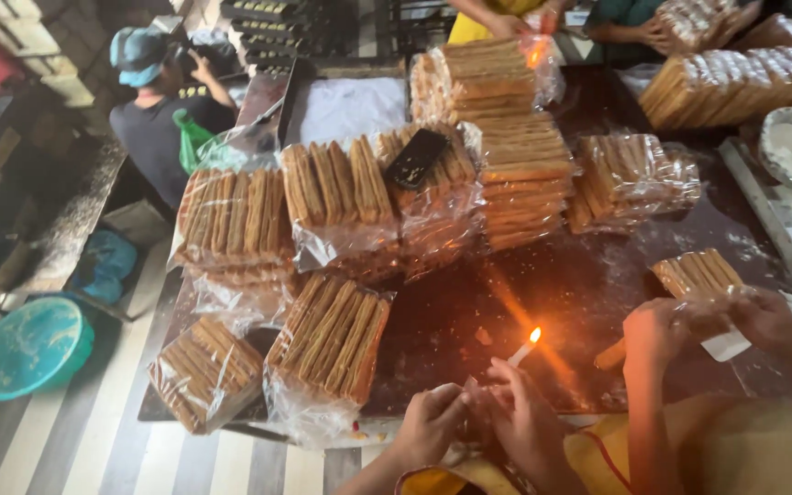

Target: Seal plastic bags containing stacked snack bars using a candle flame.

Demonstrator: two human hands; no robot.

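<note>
Lit white candle (522, 349) with orange flame, leaned over dark table (588, 284) edge, clear plastic wrap pinched between closed left hand (430, 423) and right hand (526, 423), bagged biscuit stacks (327, 344) piled beside.

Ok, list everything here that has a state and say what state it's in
Candle: lit, tilted.
Left hand: closed on clear wrap, by the flame.
Right hand: closed on the same wrap.
Biscuit packs: bagged in clear plastic, piled on the table.
Phone: screen dark, lying on a pack.
Teal basin: on the floor.
</note>
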